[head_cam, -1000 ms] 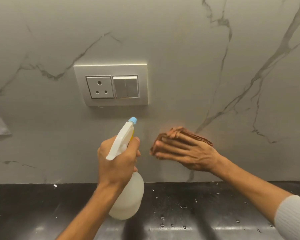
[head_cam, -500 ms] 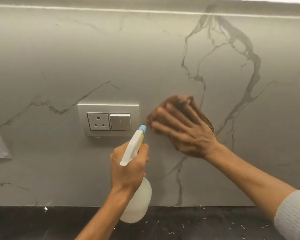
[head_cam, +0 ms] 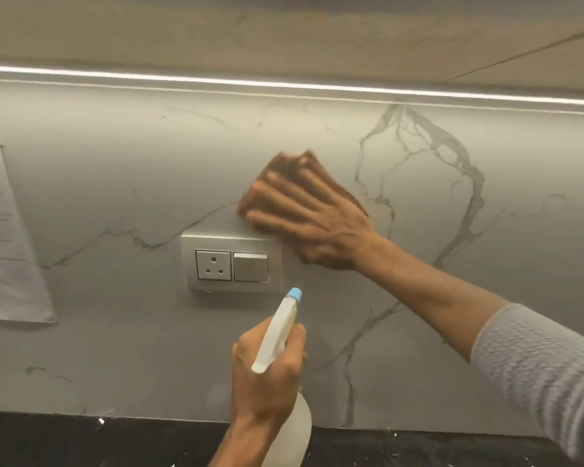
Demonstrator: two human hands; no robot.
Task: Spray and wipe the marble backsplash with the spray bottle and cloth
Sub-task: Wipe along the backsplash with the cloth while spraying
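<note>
The grey marble backsplash (head_cam: 418, 332) with dark veins fills the view. My right hand (head_cam: 312, 217) lies flat with spread fingers on a brown cloth (head_cam: 285, 163), pressing it against the marble just above and right of the socket plate. The cloth shows only around the fingertips and is blurred. My left hand (head_cam: 267, 382) grips the neck of a white spray bottle (head_cam: 279, 328) with a blue nozzle, held upright below the socket plate, nozzle towards the wall.
A silver socket and switch plate (head_cam: 231, 262) is set in the marble under my right hand. A printed paper sheet (head_cam: 4, 237) hangs at the left. An LED strip (head_cam: 284, 84) runs under the cabinet above. A black countertop (head_cam: 81, 443) lies below.
My right hand has swept the cloth up the marble, from below the socket's level to above its right corner. The view has tilted upward. My left hand keeps holding the bottle.
</note>
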